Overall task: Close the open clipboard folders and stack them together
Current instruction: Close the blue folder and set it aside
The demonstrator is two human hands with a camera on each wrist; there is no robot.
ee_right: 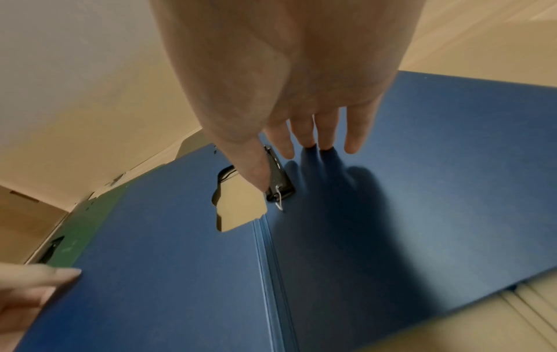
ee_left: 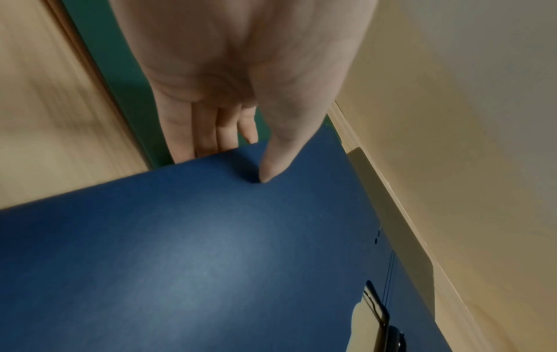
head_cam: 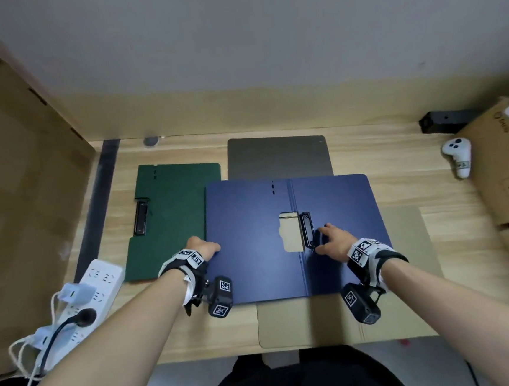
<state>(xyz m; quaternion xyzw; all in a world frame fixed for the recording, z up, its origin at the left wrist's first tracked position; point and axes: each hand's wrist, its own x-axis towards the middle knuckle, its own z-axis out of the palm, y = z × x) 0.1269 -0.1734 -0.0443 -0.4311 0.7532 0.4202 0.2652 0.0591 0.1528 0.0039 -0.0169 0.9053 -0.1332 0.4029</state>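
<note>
Folders are lying spread over the wooden desk (head_cam: 398, 161): a blue folder (head_cam: 251, 239) is sitting open and flat in the middle, partly overlapping a green folder (head_cam: 172, 218) to its left, with a grey folder (head_cam: 277, 157) behind it and a tan folder (head_cam: 411, 240) lying underneath it. The left hand (head_cam: 204, 248) is pinching the outer edge of the blue folder's left cover, thumb (ee_left: 275, 164) pressing on top while the other fingers (ee_left: 208, 133) are slipping underneath. The right hand (head_cam: 333, 241) is resting on the right half with straight, slightly spread fingers (ee_right: 322, 133), gripping nothing, its thumb lying against the black clip (head_cam: 307, 229) near the spine. The covers are looking thin, stiff and light, with a smooth matte face, so the raised flap will probably be swinging over in one piece rather than sagging. The free long edge where the left hand sits seems the sensible hold, while the flat right hand is likely keeping the base from sliding over the tan folder below. The clip is sitting where a window cut in the left cover would be landing.
</note>
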